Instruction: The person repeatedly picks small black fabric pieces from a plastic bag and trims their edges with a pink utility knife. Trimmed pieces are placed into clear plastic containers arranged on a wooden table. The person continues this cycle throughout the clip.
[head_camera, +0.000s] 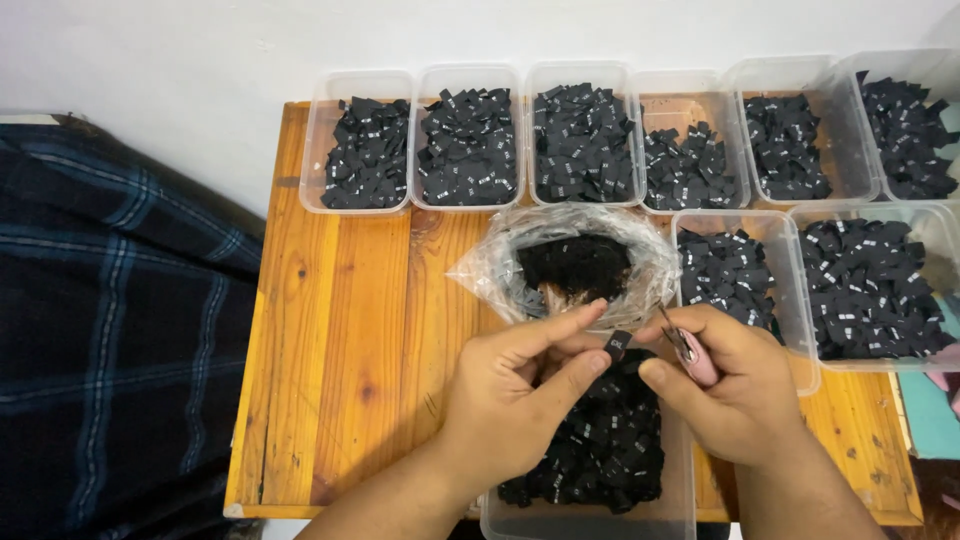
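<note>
My left hand (515, 395) pinches a small black fabric label (617, 345) between thumb and forefinger. My right hand (735, 385) grips pink-handled snips (690, 355), their metal tips right beside the label. Both hands hover over a clear tub (680, 505) at the table's front edge, which holds a heap of black labels (605, 445). Just beyond my fingers sits an open clear plastic bag (565, 262) with more black labels inside.
Several clear tubs of black labels line the back of the wooden table (340, 350), with two more at the right (738, 275) (868, 288). A dark plaid cloth (110, 330) lies to the left of the table. A white wall is behind.
</note>
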